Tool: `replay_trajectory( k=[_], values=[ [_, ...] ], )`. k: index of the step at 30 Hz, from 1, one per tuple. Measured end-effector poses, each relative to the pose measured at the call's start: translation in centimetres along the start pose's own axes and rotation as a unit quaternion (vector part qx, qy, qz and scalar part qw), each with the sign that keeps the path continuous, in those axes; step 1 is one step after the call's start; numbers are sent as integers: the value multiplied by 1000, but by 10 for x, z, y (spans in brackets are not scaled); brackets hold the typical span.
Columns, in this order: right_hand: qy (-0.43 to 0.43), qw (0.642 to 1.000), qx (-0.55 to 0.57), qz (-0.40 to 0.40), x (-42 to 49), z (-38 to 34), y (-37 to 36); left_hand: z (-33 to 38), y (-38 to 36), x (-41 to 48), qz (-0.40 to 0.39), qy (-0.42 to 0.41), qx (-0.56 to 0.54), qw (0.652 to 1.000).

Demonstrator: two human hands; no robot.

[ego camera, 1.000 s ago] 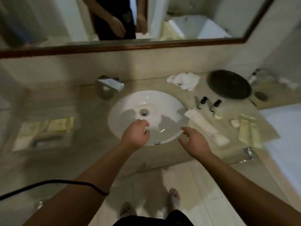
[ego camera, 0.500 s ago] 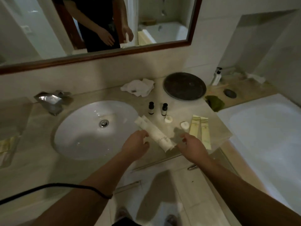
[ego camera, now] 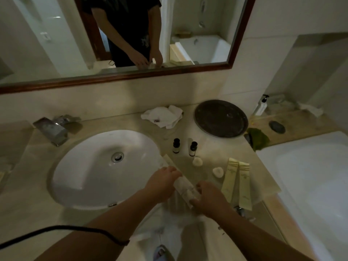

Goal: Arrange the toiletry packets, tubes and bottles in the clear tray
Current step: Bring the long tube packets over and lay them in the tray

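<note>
A long white packet [ego camera: 183, 186] lies slanted on the counter beside the basin. My left hand [ego camera: 162, 182] grips its middle and my right hand [ego camera: 209, 196] holds its near end. Two small dark-capped bottles [ego camera: 176, 146] [ego camera: 193, 148] stand upright behind it. Two round white soaps [ego camera: 197, 161] [ego camera: 218, 171] lie to the right of the packet. Two pale yellow tubes [ego camera: 229, 178] [ego camera: 244, 184] lie side by side at the counter's right end. I cannot make out a clear tray.
A white basin [ego camera: 98, 172] with a metal tap [ego camera: 51, 129] fills the counter's left. A crumpled white cloth [ego camera: 163, 116] and a dark round plate [ego camera: 221, 118] sit at the back. A bathtub [ego camera: 310, 176] adjoins on the right, with a pump bottle [ego camera: 260, 106] on its ledge.
The view swung right and closer. Both hands moved from over the basin to the long white packet and closed on it.
</note>
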State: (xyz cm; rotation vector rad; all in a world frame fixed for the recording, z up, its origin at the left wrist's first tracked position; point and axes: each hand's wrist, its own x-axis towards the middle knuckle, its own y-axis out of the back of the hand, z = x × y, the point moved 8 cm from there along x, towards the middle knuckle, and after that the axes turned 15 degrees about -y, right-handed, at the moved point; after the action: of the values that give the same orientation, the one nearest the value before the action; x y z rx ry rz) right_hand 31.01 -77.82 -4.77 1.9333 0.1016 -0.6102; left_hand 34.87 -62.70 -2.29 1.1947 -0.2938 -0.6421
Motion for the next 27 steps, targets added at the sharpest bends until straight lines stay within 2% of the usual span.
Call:
replay_trajectory(
  k=[3,7,9,12,19,27],
  values=[
    [4,1000,-19,-2,9,-4,-8,-5,-13,18,-37,-48,59,996],
    [-18,1000,15,-15,17,-3,-15,-13,-27,32,-88,-88,125,984],
    [-30,999,31,-30,20,-1,-16,-16,-27,35,-81,-90,136,983],
    [-1,999,16,-32,29,-3,-13,-21,-24,40,-43,-95,136,985],
    [37,999,21,-11,49,-6,10,-24,-19,45,-59,-35,104,992],
    [33,999,16,3,48,23,34,-4,-31,56,-55,-20,118,991]
  ],
)
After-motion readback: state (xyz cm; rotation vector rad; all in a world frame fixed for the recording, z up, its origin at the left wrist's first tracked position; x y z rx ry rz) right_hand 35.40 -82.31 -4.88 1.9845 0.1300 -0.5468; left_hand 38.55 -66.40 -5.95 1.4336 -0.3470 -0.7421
